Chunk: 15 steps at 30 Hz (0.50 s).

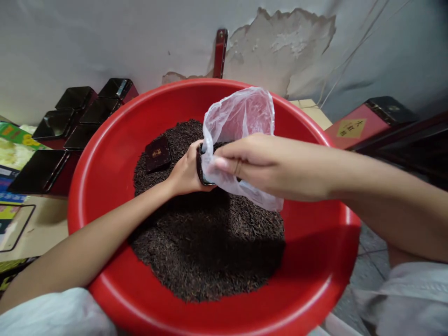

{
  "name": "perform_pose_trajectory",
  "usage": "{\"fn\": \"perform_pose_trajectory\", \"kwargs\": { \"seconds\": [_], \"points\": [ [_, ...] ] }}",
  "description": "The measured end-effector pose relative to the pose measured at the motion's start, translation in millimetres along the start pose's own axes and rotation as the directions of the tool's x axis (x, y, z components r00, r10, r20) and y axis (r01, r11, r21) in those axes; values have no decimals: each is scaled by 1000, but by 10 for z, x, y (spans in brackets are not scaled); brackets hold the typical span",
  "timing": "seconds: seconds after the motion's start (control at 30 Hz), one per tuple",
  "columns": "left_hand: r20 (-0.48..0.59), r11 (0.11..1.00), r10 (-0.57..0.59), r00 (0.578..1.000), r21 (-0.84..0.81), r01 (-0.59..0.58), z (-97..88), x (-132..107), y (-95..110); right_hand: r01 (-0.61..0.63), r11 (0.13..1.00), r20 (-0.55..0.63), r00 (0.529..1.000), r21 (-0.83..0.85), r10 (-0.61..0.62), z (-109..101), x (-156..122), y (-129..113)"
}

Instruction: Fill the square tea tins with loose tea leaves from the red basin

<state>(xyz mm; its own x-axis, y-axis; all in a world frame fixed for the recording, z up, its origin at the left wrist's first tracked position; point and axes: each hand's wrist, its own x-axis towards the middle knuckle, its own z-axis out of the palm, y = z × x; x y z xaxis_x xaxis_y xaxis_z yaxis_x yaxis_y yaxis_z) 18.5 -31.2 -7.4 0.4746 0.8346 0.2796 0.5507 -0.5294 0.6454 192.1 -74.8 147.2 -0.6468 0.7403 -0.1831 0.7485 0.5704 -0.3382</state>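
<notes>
A big red basin (105, 154) holds a heap of dark loose tea leaves (210, 242). Above the heap, my left hand (185, 172) grips a small dark tin (200, 164) whose mouth sits inside a thin clear plastic bag (241, 116). My right hand (252, 163) pinches the edge of that bag and holds it against the tin. A square dark lid (157, 153) with gold print lies on the leaves to the left of my left hand. Most of the tin is hidden by the bag and my fingers.
Several black-lidded square tins (80, 121) stand left of the basin on a table with printed cartons (14, 140). A red box with a yellow label (360, 123) lies at the right. A peeling wall (287, 42) is right behind the basin.
</notes>
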Motion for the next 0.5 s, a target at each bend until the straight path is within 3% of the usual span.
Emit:
{"fn": "perform_pose_trajectory", "kwargs": {
  "seconds": [0.17, 0.27, 0.33, 0.43, 0.5],
  "points": [
    [6, 995, 46, 999, 84, -46, -36, -12, -7, -182, 970, 134, 970, -159, 204, -50, 202, 143],
    [-1, 987, 123, 992, 109, -122, -53, -20, -56, -232, 955, 114, 960, -187, 255, 9, 297, 231],
    [-9, 981, 152, 988, 126, -149, -56, -18, -116, -221, 967, 91, 968, -129, 233, 69, 309, 244],
    [14, 971, 177, 984, 159, -177, -46, -8, -225, -111, 994, 122, 987, 24, 107, 107, 262, 201],
    [22, 969, 185, 983, 163, -186, -32, -6, -277, -72, 997, 86, 994, 27, 69, 60, 202, 172]
  ]
}}
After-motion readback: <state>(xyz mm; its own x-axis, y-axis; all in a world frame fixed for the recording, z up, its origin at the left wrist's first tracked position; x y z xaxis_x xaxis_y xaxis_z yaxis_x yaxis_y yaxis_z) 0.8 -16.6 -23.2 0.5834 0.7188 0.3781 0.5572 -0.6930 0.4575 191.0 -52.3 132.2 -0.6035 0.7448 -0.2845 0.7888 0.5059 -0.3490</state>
